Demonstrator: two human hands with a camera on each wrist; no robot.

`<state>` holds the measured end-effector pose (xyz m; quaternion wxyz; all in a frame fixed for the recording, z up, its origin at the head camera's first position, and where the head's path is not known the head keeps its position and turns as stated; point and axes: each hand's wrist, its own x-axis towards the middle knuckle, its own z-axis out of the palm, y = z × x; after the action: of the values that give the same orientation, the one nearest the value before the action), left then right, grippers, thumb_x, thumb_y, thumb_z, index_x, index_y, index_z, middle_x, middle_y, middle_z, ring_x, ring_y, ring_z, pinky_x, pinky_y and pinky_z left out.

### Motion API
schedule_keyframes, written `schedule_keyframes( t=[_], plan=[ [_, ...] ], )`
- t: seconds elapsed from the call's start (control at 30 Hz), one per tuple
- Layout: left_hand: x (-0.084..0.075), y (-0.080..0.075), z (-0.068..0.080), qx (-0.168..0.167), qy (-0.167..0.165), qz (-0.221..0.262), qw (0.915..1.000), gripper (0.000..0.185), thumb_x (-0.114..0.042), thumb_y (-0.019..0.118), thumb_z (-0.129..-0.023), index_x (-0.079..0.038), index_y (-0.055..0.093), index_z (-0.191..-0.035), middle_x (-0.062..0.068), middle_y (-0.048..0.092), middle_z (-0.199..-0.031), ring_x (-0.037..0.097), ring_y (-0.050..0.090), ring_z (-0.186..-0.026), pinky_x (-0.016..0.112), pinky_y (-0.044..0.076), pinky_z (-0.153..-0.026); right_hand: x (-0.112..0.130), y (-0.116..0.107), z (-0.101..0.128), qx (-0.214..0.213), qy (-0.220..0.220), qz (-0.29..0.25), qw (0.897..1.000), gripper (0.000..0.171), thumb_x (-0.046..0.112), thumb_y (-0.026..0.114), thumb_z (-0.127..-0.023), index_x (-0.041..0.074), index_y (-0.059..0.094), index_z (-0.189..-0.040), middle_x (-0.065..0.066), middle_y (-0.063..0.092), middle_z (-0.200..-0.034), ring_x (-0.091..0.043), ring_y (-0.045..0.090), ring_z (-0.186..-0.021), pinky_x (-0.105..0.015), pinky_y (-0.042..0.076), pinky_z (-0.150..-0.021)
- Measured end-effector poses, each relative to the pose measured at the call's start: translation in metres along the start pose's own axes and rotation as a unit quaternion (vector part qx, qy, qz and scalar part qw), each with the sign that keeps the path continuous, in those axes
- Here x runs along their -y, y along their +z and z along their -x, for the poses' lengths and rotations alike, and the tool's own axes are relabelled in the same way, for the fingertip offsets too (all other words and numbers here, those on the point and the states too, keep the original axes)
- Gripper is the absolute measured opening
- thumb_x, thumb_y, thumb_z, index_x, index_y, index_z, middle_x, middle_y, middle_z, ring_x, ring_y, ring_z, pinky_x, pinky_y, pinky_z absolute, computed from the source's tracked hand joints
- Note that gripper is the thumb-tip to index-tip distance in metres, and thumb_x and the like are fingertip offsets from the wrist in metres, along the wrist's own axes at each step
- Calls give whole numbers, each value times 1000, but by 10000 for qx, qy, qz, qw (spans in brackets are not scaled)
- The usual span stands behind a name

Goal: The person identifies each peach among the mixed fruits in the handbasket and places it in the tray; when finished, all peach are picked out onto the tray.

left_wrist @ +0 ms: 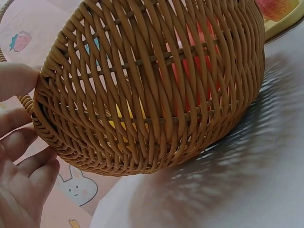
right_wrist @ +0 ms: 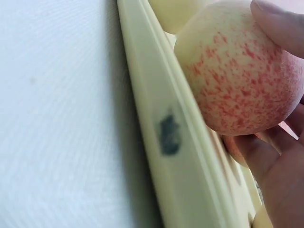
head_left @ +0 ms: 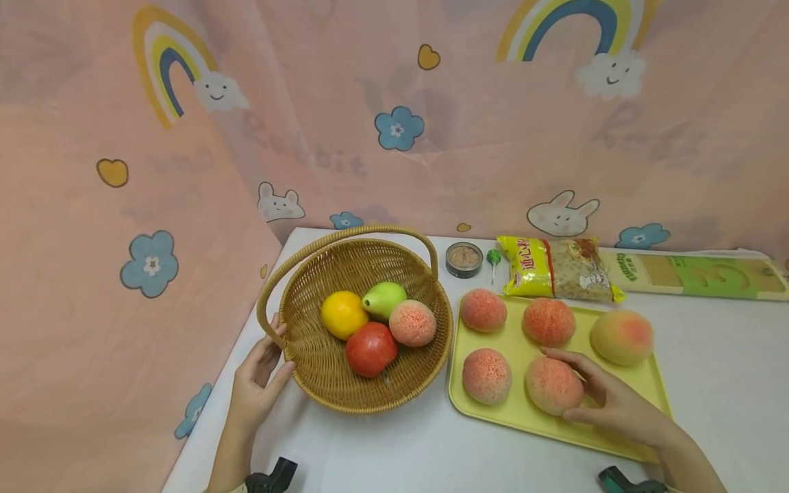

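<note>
A wicker basket (head_left: 364, 404) with an arched handle stands left of centre. Inside it lie a yellow orange-like fruit (head_left: 344, 315), a green pear (head_left: 385, 300), a red apple (head_left: 371, 350) and a speckled pink peach (head_left: 413, 323). My left hand (head_left: 259, 376) grips the basket's left rim by the foot of the handle, its thumb and fingers on the wicker (left_wrist: 156, 85). On the yellow tray (head_left: 518, 426) to the right sit several peaches. My right hand (head_left: 616, 397) holds the front middle peach (head_left: 553, 385) between thumb and fingers; the right wrist view shows this peach (right_wrist: 237, 80) close up.
Behind the tray lie a yellow bag of pasta (head_left: 555, 268) and a long green-and-clear packet (head_left: 696, 274). A small round tin (head_left: 464, 259) and a green lollipop (head_left: 494, 257) are beside the bag. A pink printed cloth (head_left: 345, 82) hangs behind and at left.
</note>
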<state>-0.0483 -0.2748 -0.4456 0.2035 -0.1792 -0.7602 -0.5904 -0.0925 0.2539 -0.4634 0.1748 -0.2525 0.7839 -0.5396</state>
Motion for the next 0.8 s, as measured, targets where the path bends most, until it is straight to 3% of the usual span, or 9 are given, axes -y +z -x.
schedule_keyframes(
  t=[0.3,0.47,0.63,0.8],
  plan=[
    [1,0,-1,7,146,96,9998,53,22,53,-80,18,40,-132,35,26,-147,19,36,-139,20,35,-109,-1,0,1,235,209,26,9995,76,4,67,-85,13,27,-148,-3,35,-150,15,35,-125,-3,31,-96],
    [1,0,-1,15,185,104,9998,53,22,53,-80,18,40,-132,36,26,-147,18,36,-139,20,35,-109,7,-4,-1,173,-189,266,9993,79,1,68,-82,10,26,-149,-1,32,-153,14,31,-130,-2,29,-99],
    [2,0,0,12,230,128,9997,53,22,53,-80,19,40,-132,36,26,-147,16,37,-138,21,36,-109,20,-9,-5,120,-479,131,9987,81,-6,67,-81,5,24,-148,1,28,-154,14,23,-135,0,24,-103],
    [1,1,0,-12,152,103,9998,53,22,53,-80,18,40,-132,34,27,-148,17,37,-138,21,36,-109,34,-12,-12,301,-714,52,9970,77,-9,63,-82,2,24,-148,-7,29,-154,11,24,-137,-1,25,-104]
  ],
)
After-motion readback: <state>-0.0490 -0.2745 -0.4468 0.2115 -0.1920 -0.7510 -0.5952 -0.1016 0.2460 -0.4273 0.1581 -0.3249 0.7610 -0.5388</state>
